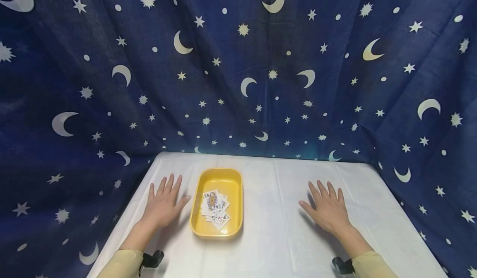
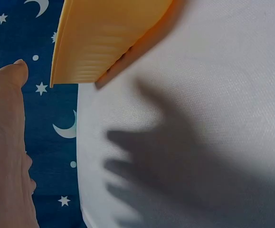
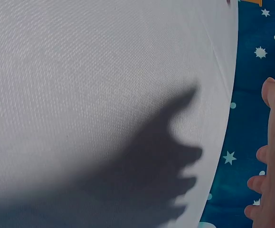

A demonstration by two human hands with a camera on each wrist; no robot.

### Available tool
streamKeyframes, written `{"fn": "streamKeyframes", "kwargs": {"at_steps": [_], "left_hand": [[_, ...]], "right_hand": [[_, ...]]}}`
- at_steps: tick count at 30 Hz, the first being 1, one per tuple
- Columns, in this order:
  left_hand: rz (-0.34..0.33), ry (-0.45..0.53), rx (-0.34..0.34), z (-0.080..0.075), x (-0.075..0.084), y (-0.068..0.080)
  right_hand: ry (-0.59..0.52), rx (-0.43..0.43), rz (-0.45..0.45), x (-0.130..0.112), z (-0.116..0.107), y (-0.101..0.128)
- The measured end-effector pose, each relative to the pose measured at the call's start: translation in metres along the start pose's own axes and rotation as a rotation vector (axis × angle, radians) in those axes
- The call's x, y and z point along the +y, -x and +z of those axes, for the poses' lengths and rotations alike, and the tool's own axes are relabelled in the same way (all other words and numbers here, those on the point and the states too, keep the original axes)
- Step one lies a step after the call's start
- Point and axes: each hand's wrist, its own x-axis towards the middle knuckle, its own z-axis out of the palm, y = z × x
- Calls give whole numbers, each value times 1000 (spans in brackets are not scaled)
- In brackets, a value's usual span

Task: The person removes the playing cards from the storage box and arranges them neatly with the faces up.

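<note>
On white table (image 1: pixel 283 228), center-left: yellow tray (image 1: pixel 236 195) w/ loose pile of playing cards (image 1: pixel 215 208) inside. Left hand (image 1: pixel 162 203) flat, fingers spread, just beside tray; right hand (image 1: pixel 328 207) flat, spread, well apart, both holding nothing.

From my remote seat I see the tray (image 1: pixel 234 178) sitting on the bench (image 1: pixel 283 245), left of its middle, with the playing cards (image 1: pixel 215 209) lying inside it toward the near end. My left hand (image 1: pixel 162 204) rests flat on the bench just left of the tray, and my right hand (image 1: pixel 327 207) lies flat well to the tray's right. The curtain (image 1: pixel 238 71) hangs behind the bench and down both its sides.
</note>
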Motion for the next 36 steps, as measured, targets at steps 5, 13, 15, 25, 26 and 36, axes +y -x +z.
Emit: {"fn": "streamKeyframes", "kwargs": {"at_steps": [5, 13, 15, 25, 26, 36], "left_hand": [[-6, -1, -2, -2, 1, -1], [-23, 47, -13, -9, 3, -1], [-34, 94, -31, -11, 3, -1], [-105, 450, -200, -20, 14, -5], [-111, 493, -218, -20, 14, -5], [-175, 890, -345, -22, 22, -8]], "right_hand": [[4, -4, 2, -2, 2, -2], [-9, 3, -14, -16, 0, -11], [-31, 2, -30, -23, -1, -15], [-110, -5, -105, -79, -11, -40], [-115, -16, -115, -86, -13, -43], [-232, -153, -298, -152, -23, -70]]}}
